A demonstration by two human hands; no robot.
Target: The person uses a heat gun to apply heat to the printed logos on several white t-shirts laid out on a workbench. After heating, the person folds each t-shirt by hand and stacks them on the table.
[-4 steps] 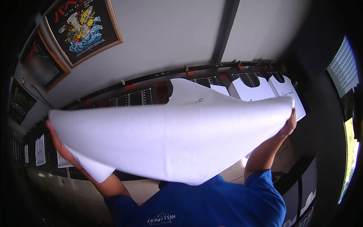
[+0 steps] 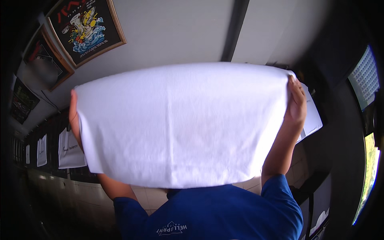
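Note:
A white T-shirt (image 2: 180, 124) is stretched wide in the air between my two hands, with a faint vertical crease down its middle. At its left edge is my left hand (image 2: 73, 107), gripping the fabric; most of those fingers are behind the cloth. My right hand (image 2: 296, 102) is closed on the upper right corner, its bent fingers showing over the edge. The shirt hides most of the bench behind it and part of my left forearm.
Several white shirts lie along the dark bench, one white shirt (image 2: 71, 150) at the left and another white shirt (image 2: 312, 112) beyond my right hand. A framed poster (image 2: 90, 30) hangs on the grey wall. Bright window (image 2: 366, 176) at far right.
Both hands have risen, bringing the shirt's top edge up. Its cloth now hangs flatter and covers the bench boards and shirts that showed behind it.

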